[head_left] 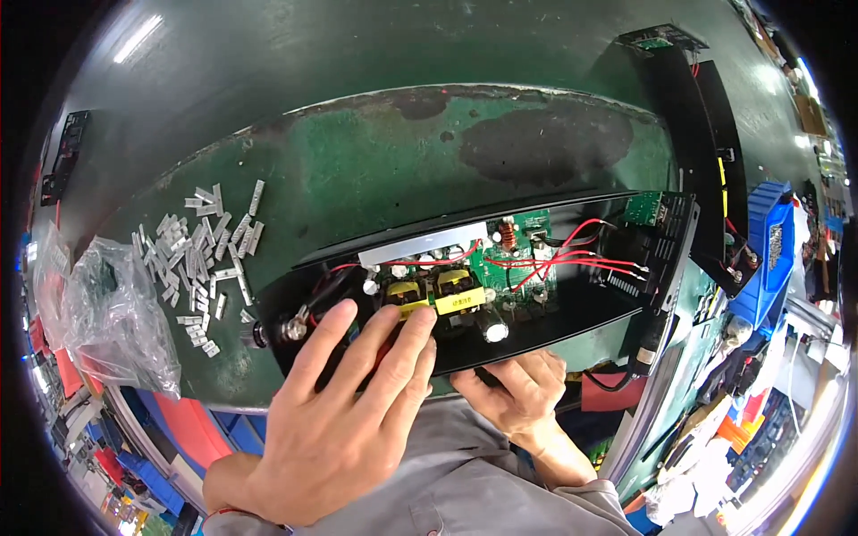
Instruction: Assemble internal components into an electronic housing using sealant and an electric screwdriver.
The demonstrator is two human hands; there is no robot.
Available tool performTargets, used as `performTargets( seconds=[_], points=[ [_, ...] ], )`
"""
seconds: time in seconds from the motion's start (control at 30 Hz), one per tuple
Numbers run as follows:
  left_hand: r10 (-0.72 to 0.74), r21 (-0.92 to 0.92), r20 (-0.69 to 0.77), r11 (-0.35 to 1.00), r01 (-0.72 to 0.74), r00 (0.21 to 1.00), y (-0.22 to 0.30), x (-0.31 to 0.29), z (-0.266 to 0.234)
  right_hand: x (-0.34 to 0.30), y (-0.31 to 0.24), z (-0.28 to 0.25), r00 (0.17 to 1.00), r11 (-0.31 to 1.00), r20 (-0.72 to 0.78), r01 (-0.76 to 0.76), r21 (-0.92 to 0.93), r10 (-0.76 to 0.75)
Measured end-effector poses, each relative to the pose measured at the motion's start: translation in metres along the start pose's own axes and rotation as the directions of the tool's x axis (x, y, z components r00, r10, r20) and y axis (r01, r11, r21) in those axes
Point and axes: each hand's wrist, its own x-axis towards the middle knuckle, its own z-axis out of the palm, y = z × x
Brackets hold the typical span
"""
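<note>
A long open black metal case (572, 335) lies slanted across the green worktop. Inside are a green circuit board (529, 279), yellow-wrapped transformers (458, 301), a silver metal bar (422, 253) and red wires (590, 259). My left hand (353, 415) is open, its fingers spread over the left part of the case, fingertips by the transformers. Below the near wall, my right hand (520, 393) is closed with curled fingers against the case; its fingertips are partly hidden. A round metal connector (293, 329) shows at the case's left end.
Many small silver metal pieces (192, 255) lie loose at the left, beside a clear plastic bag (121, 317). Another black case (693, 143) stands at the far right, near a blue bin (767, 250). A black cable (645, 348) hangs by the right end of my case.
</note>
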Motion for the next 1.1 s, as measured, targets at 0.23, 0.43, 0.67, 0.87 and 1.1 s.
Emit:
performTargets(
  seconds=[0.23, 0.43, 0.67, 0.87, 1.1],
  points=[
    [0.019, 0.026, -0.01, 1.0, -0.018, 1.0, -0.007, 0.002, 0.001, -0.004, 0.003, -0.004, 0.998, 0.999, 0.069, 0.0, -0.049, 0.003],
    [0.022, 0.012, 0.002, 1.0, -0.022, 1.0, -0.002, 0.002, -0.002, -0.003, 0.003, -0.002, 1.0, 0.999, 0.019, -0.003, -0.053, 0.004],
    [-0.03, -0.014, 0.065, 0.999, 0.031, 0.997, 0.016, 0.02, 0.015, -0.002, 0.002, 0.002, 0.999, 0.997, -0.026, -0.022, -0.071, 0.02],
    [-0.137, -0.196, -0.023, 0.972, 0.129, 0.99, 0.017, 0.016, 0.023, -0.001, 0.002, 0.001, 1.0, 0.999, -0.011, -0.024, -0.046, 0.024],
    [-0.165, -0.245, -0.007, 0.957, 0.158, 0.986, 0.021, 0.02, 0.027, 0.001, 0.003, -0.019, 0.999, 1.0, 0.049, -0.009, 0.03, 0.008]
  ],
)
